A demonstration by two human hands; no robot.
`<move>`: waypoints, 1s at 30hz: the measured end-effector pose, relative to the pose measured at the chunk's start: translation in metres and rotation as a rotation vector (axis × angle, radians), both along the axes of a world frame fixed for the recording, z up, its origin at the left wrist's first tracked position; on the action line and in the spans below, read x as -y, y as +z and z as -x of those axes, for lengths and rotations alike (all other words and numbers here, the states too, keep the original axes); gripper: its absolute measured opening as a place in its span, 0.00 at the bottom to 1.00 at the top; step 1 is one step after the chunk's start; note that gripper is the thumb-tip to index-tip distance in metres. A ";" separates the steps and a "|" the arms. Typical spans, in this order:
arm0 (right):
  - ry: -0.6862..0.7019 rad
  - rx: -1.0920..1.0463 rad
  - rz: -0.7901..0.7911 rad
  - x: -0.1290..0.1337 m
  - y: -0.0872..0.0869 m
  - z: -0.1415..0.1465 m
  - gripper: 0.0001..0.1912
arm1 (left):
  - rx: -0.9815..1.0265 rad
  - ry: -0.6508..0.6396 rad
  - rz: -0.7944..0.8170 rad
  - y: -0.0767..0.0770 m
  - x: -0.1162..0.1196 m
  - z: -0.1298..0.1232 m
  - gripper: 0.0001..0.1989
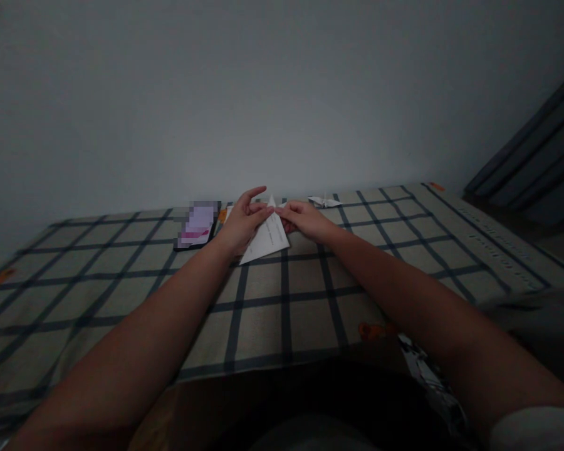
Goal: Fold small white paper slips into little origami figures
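Note:
A folded sheet of white paper (pixel 267 241) with faint print is held between my two hands, tilted above the checked cloth. My left hand (pixel 244 219) pinches its upper left side with thumb and fingers, the index finger stretched out above. On the right, my right hand (pixel 305 220) grips the paper's upper edge between thumb and bent fingers. A pointed tip of the paper rises between both thumbs. Behind my right hand lies a small white folded paper piece (pixel 326 202), shaped like an origami crane. Parts of the sheet are hidden by my fingers.
A phone (pixel 197 225) with a lit screen, partly blurred out, lies left of my left hand. The table carries a checked tablecloth (pixel 305 313) with printed lettering at the right. A grey wall (pixel 282 94) stands behind, and a dark curtain (pixel 536 150) hangs at right.

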State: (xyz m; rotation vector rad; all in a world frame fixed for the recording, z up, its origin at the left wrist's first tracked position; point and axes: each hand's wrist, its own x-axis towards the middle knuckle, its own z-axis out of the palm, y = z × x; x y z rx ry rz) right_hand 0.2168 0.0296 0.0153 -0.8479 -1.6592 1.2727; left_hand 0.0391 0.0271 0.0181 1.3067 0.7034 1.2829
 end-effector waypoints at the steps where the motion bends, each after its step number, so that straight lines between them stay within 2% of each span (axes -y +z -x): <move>1: -0.026 -0.015 0.010 0.000 0.001 0.000 0.14 | 0.002 -0.031 0.028 0.001 0.001 0.000 0.33; 5: -0.116 -0.102 0.030 -0.002 0.004 -0.002 0.08 | -0.014 -0.120 0.087 0.000 0.001 0.000 0.24; 8: -0.011 -0.156 0.066 -0.003 0.002 -0.004 0.11 | -0.031 -0.139 0.108 -0.002 0.001 0.000 0.22; 10: 0.034 -0.177 0.084 -0.003 0.000 -0.005 0.11 | -0.035 -0.125 0.114 -0.002 0.001 0.001 0.22; 14: -0.007 -0.202 0.097 -0.004 -0.001 -0.006 0.11 | -0.012 -0.105 0.140 0.001 0.002 0.001 0.20; 21: 0.025 -0.201 0.108 -0.003 0.001 -0.005 0.13 | -0.014 -0.043 0.226 0.001 0.003 -0.001 0.13; 26: 0.027 -0.125 0.091 -0.002 0.002 -0.005 0.12 | -0.053 -0.055 0.168 -0.004 0.001 0.000 0.10; 30: -0.013 -0.053 0.042 -0.003 0.000 -0.006 0.13 | -0.167 -0.007 0.104 -0.004 0.001 -0.001 0.08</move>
